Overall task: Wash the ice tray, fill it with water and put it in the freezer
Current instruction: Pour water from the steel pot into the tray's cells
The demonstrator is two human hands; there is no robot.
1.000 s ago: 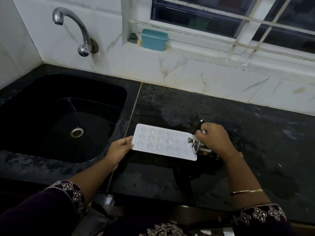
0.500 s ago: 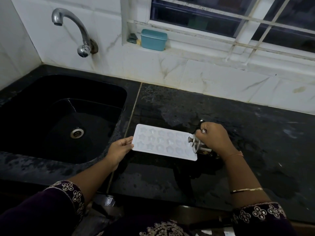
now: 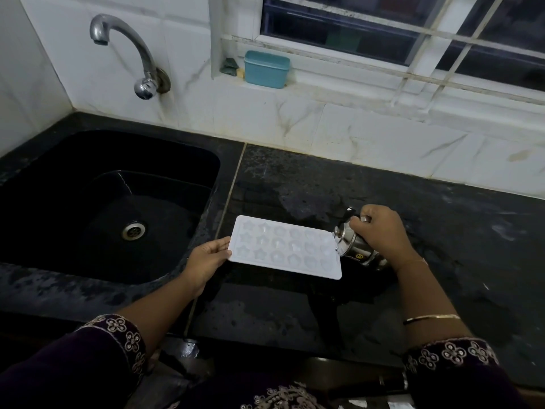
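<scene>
A white ice tray point(image 3: 284, 248) with star and round moulds lies flat on the black countertop point(image 3: 427, 219), just right of the sink. My left hand point(image 3: 206, 259) holds the tray's left edge, thumb on top. My right hand point(image 3: 383, 234) grips a small steel cup point(image 3: 352, 245), tipped on its side with its mouth over the tray's right end. I cannot make out any water stream in this dim light.
A black sink point(image 3: 97, 208) with a steel drain lies to the left, a wall tap point(image 3: 129, 51) above it. A teal box point(image 3: 266, 69) and a scrubber stand on the window sill. Wet patches mark the counter around the tray.
</scene>
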